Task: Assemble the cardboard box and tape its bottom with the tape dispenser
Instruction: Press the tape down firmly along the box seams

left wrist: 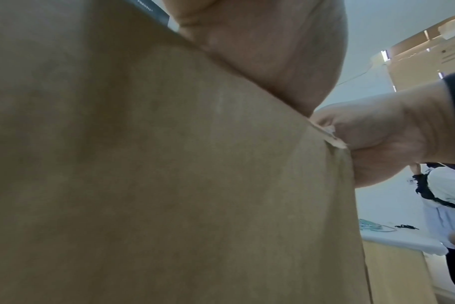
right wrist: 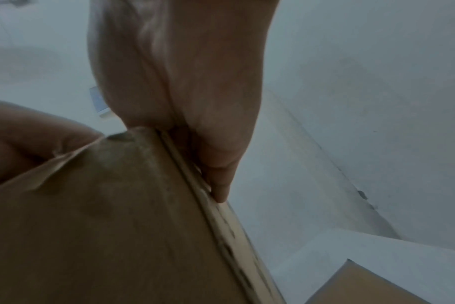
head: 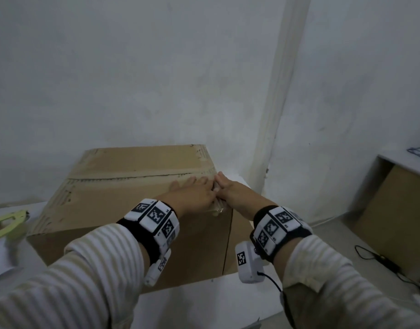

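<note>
The brown cardboard box (head: 123, 193) stands on the white table (head: 204, 302) with its flaps folded shut and the seam (head: 133, 178) running across the top. My left hand (head: 194, 189) lies flat on the top near the right edge, fingers straight. My right hand (head: 228, 188) reaches over that same edge, and its fingers (right wrist: 218, 185) press along the box's side. A crumpled strip of clear tape (head: 217, 208) sits at the corner between the two hands. The pale green tape dispenser (head: 7, 223) lies on the table at the far left, away from both hands.
A white wall (head: 156, 91) stands close behind the box. At the right, another cardboard panel (head: 394, 210) sits under a white shelf, with a black cable (head: 382, 260) on the floor. Another person (left wrist: 449, 195) shows in the left wrist view.
</note>
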The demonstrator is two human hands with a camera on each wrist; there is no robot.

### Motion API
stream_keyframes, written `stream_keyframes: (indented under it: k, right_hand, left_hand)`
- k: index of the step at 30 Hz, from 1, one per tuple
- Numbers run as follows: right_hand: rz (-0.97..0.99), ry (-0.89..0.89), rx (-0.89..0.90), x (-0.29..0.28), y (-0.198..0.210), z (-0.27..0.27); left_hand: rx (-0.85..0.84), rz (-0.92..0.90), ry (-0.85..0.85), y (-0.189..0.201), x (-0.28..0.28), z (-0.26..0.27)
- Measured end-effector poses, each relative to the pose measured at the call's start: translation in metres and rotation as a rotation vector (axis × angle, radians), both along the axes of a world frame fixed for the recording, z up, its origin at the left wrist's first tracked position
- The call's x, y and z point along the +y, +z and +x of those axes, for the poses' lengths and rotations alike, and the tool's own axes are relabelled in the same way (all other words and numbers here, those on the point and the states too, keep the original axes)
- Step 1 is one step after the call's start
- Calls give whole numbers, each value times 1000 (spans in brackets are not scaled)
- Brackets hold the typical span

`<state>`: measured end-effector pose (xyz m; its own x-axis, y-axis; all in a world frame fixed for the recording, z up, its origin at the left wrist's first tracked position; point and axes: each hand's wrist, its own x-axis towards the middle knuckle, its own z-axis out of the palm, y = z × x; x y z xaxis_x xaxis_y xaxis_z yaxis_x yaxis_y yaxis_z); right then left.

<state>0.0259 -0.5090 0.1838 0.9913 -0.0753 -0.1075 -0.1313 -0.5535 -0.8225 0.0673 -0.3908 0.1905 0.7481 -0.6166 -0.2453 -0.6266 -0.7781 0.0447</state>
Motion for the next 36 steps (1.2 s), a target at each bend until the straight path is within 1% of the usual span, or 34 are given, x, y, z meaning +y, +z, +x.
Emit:
stream_keyframes:
  k: [3,5,8,10,15,17,20,22,25,28,31,34,36]
  right_hand:
    - [-40,55,-14,-8,5,3]
    - [-12,66,-25,-17,3,7]
    - [-14,147,-61,-31,-2,14]
    - [-3,199,-79,-38,-5,23]
    - [134,186,-93,-39,-8,50]
    - [153,195,-102,-38,-10,63]
    - [89,208,-95,-35,-10,82]
    - [33,186,-56,-34,-10,90]
    - [10,189,-82,-36,-13,97]
    - [19,182,-68,-38,-17,91]
    - [63,167,-89,-36,-17,79]
    - [108,141,-84,-37,-12,59]
    - [83,131,-49,-38,-5,47]
  left_hand:
    - [-38,-17,130,2,-17,-11]
    - [-83,-7,194,7,-30,-19]
    - [-69,-112,321,8,-43,-26]
    - [-71,-143,361,5,-46,-25]
    - [-124,-149,389,-6,-44,-21]
    - [-128,-155,398,-8,-44,-21]
    - [-113,-156,413,-9,-45,-21]
    - [-121,-159,419,-10,-47,-20]
    - [-100,-139,436,-11,-48,-19]
    - [-113,-154,438,-13,-49,-16]
    - [-187,-221,416,-13,-47,-19]
    - [-332,-298,320,-13,-42,-29]
    - [-355,-340,250,-13,-37,-36]
